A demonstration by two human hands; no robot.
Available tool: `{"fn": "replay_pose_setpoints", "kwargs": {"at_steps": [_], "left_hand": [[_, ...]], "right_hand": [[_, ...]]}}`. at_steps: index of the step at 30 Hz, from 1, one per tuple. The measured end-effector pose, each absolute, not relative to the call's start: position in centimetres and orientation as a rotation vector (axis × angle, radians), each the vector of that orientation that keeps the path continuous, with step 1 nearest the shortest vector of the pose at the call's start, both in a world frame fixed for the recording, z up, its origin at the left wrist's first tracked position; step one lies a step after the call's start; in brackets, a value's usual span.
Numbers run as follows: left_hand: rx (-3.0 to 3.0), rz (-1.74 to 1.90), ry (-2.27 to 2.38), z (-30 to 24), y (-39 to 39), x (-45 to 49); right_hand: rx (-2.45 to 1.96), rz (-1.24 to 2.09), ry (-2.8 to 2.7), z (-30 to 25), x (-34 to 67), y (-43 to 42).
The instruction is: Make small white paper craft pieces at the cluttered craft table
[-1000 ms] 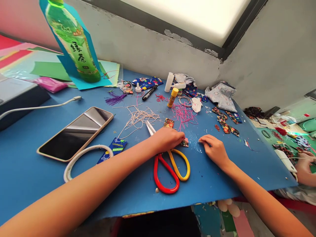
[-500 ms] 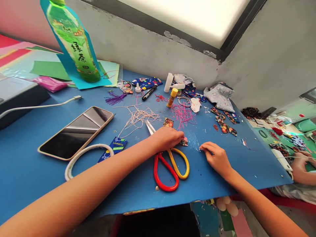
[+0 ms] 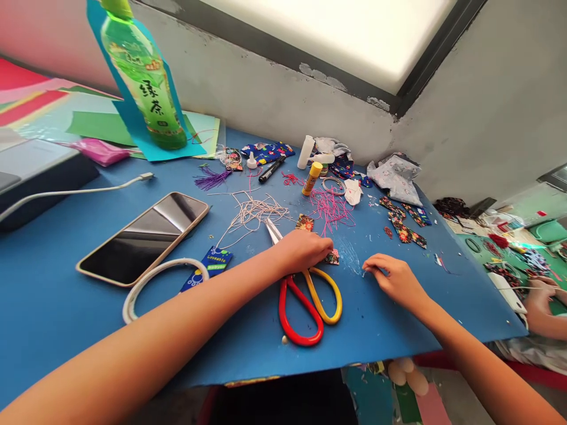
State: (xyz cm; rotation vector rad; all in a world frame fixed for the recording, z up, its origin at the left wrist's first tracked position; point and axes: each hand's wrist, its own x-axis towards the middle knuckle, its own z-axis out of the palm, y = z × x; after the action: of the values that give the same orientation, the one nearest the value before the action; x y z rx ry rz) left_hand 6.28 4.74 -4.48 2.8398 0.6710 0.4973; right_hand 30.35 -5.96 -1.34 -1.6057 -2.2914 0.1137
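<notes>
My left hand (image 3: 305, 252) is closed, with its fingertips down on a small dark floral fabric piece (image 3: 333, 257). Another bit of floral fabric (image 3: 305, 222) shows just behind the knuckles; whether the two are joined is hidden. Scissors with one red and one yellow handle (image 3: 301, 313) lie under my left wrist, blades pointing away. Over the table, my right hand (image 3: 394, 278) is pinched, a tiny whitish bit at its fingertips that I cannot name. Between both hands, a whitish, shiny smear (image 3: 352, 255) marks the blue tabletop (image 3: 376, 330).
Beige cords (image 3: 257, 209), pink cords (image 3: 332, 206), a yellow glue stick (image 3: 312, 179) and a black marker (image 3: 271, 170) lie beyond my hands. Leftward are a phone (image 3: 144, 239), a white ring (image 3: 133, 295) and a green tea bottle (image 3: 150, 88). Another person's hand (image 3: 543, 292) works at far right.
My right hand has drawn back slightly toward the table's front edge, still pinched. The left hand keeps its place on the fabric. The whole view has shifted a little.
</notes>
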Motion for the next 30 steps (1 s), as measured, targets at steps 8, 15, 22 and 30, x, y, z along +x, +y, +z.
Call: {"fn": "replay_pose_setpoints", "kwargs": {"at_steps": [8,15,22,30], "left_hand": [[2.853,0.495,0.677,-4.4,4.8,6.2],[2.836,0.504,0.66,-4.5,4.9,6.3],[2.817,0.506,0.664,-4.4,4.9,6.3],[2.814,0.51,0.654,-4.5,4.8,6.3]], "right_hand": [[-1.546,0.136,-2.305,-0.5,29.3,-1.6],[-1.485,0.131,-2.298,-1.6,30.6,-4.4],[-1.492,0.029,-2.255,-3.1,31.5,-7.3],[-1.478,-0.031,-2.252,-3.6,31.3,-7.2]]}}
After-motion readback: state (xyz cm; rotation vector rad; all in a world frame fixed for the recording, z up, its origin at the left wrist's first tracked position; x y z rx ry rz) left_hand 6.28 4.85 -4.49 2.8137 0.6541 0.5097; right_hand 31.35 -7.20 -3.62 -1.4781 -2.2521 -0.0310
